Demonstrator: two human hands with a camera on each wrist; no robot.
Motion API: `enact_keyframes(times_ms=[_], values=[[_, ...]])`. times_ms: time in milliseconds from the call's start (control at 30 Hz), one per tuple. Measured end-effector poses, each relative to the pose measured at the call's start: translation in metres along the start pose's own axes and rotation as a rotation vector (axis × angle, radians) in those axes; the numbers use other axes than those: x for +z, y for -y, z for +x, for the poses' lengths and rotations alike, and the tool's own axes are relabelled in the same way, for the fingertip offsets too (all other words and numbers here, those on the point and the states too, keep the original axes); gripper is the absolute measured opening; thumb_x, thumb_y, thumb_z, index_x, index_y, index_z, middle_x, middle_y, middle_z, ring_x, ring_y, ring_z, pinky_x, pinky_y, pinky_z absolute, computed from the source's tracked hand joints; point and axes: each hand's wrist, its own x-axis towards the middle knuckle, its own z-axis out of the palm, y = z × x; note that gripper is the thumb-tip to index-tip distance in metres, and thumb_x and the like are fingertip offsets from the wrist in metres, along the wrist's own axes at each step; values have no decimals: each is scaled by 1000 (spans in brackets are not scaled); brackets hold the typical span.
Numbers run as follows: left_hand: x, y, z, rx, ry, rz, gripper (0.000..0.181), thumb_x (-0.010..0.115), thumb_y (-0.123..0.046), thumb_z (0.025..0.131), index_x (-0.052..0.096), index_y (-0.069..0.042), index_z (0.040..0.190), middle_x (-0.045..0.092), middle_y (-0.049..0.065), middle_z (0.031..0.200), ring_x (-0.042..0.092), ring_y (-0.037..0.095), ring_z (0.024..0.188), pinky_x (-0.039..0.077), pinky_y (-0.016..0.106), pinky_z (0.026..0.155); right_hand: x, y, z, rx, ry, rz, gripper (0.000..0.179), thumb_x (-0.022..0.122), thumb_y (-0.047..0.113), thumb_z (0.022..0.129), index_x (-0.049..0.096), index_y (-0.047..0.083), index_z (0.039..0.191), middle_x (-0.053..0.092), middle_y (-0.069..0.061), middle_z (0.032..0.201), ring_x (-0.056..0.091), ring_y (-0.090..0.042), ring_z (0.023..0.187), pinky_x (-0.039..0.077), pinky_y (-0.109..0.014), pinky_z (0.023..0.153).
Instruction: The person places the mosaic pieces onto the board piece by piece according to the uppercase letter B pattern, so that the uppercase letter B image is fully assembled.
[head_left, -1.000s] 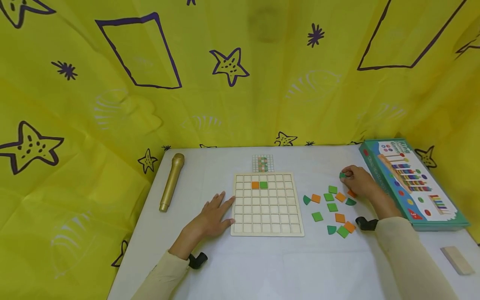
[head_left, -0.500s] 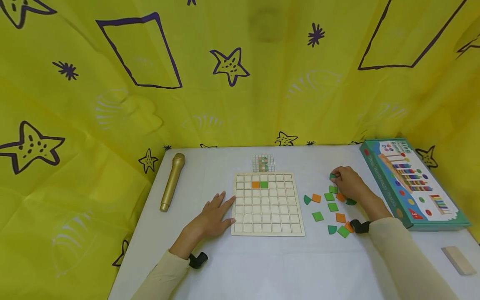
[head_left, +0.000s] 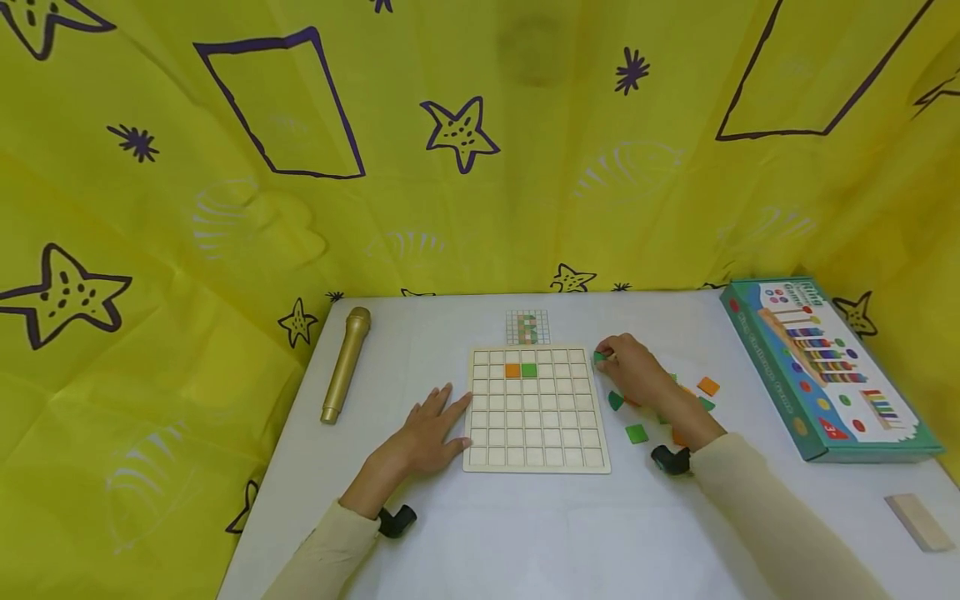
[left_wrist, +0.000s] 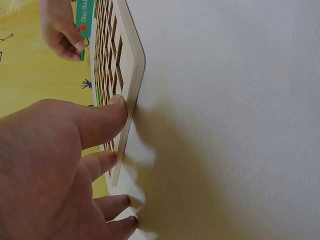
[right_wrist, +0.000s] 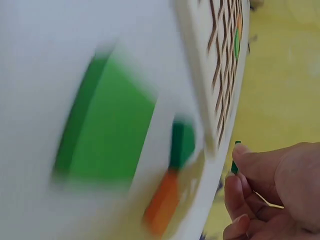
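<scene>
My right hand [head_left: 636, 369] pinches a dark green tile [head_left: 599, 357] between thumb and fingertips, just off the right edge of the wooden grid board [head_left: 538, 410]. In the right wrist view that tile [right_wrist: 235, 159] shows edge-on; its full outline is covered by the fingers. My left hand [head_left: 427, 435] rests at the board's left edge with fingers spread, and in the left wrist view its thumb [left_wrist: 107, 120] touches the rim. An orange square [head_left: 512, 371] and a green square [head_left: 528, 371] sit side by side in the board's second row from the back.
Loose green and orange tiles [head_left: 637, 433] lie right of the board, several partly hidden under the right arm. A small pattern card [head_left: 528, 327] lies behind the board. A gold microphone [head_left: 346, 365] is at left, a game box [head_left: 832, 367] and wooden block [head_left: 919, 522] at right.
My right hand has moved left with the dark green tile, from beside the game box to the board's right edge. The left hand has stayed where it was.
</scene>
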Motion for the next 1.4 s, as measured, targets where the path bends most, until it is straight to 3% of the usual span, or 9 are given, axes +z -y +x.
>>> enact_keyframes(times_ms=[300,600,800,1000,1167,1267,1400], values=[[-2,-1,-1,-5,2,-12,70,58,-40,108,31,-16,168,17,24,174,14,44,162,18,65,127,38,43,13,-83,7,1,28,62,10,107,63,-4,132,60,-19,126,63,-36,119,54,-52,102],[-3,-3,-2,-21,8,-2,71,59,-41,108,31,-16,168,17,23,174,13,42,162,19,64,128,56,56,20,-122,-5,-57,26,63,10,106,67,-2,128,65,-18,123,64,-35,115,53,-54,101],[-3,-3,-1,-23,10,-5,71,59,-42,107,31,-17,168,17,22,175,13,42,163,18,64,128,59,61,19,-129,-8,-54,26,65,9,105,63,0,129,66,-18,123,67,-35,116,52,-55,101],[-2,-3,-1,-17,13,-13,71,59,-41,108,31,-16,168,17,23,174,13,42,162,18,64,128,58,61,18,-119,1,-93,18,67,9,104,70,3,120,66,-13,117,66,-31,112,52,-54,98],[-1,-1,0,-5,4,-16,70,59,-41,108,32,-15,167,17,24,174,14,43,162,18,65,127,46,60,14,-101,40,-107,21,67,12,104,72,4,123,64,-15,124,63,-35,118,48,-56,98],[0,-1,1,-10,7,-6,71,59,-42,107,31,-17,168,17,22,174,13,42,162,18,65,127,35,52,11,-60,34,-97,24,67,17,105,71,3,125,64,-17,126,61,-36,120,45,-57,99],[0,-1,1,-15,7,-3,71,59,-42,107,31,-17,168,17,22,175,14,42,162,19,65,128,12,33,4,39,21,-119,31,67,24,105,68,0,124,63,-22,123,61,-37,111,43,-59,99]])
